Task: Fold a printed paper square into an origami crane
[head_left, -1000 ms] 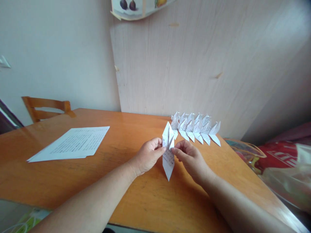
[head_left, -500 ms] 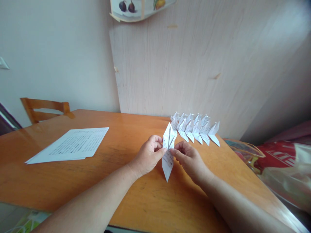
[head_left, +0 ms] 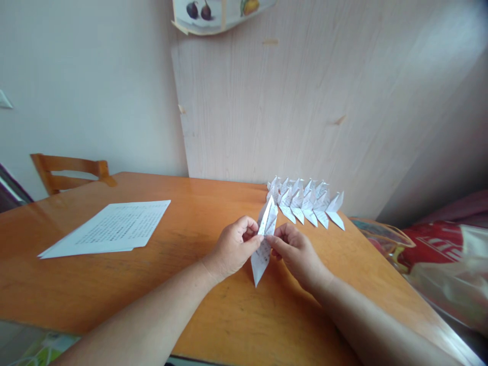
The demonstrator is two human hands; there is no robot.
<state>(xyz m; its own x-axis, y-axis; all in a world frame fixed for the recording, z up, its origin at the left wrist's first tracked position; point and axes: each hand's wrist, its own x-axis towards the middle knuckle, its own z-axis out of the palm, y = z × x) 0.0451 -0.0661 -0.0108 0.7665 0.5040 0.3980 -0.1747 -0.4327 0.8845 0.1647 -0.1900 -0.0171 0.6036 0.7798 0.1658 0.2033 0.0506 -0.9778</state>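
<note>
A long folded piece of printed paper [head_left: 261,259], pointed at both ends, is held above the wooden table [head_left: 183,290]. My left hand [head_left: 236,245] pinches its left edge near the middle, thumb in front. From the other side my right hand [head_left: 295,251] grips the same spot, its thumb almost meeting the left one. The fingertips behind the paper are partly hidden. Beyond my hands stand several similar folded paper pieces [head_left: 310,203] in rows, each bent with one point upward.
A small stack of printed sheets [head_left: 114,229] lies on the table's left part. Behind it is a wooden chair [head_left: 72,170]. To the right, past the table edge, are a red bag [head_left: 434,246] and pale plastic bags [head_left: 453,290]. A wall panel [head_left: 267,112] rises behind the table.
The folded paper has turned slightly between my fingers: its top now leans right and its lower point has swung left. Both hands keep their pinch in nearly the same place.
</note>
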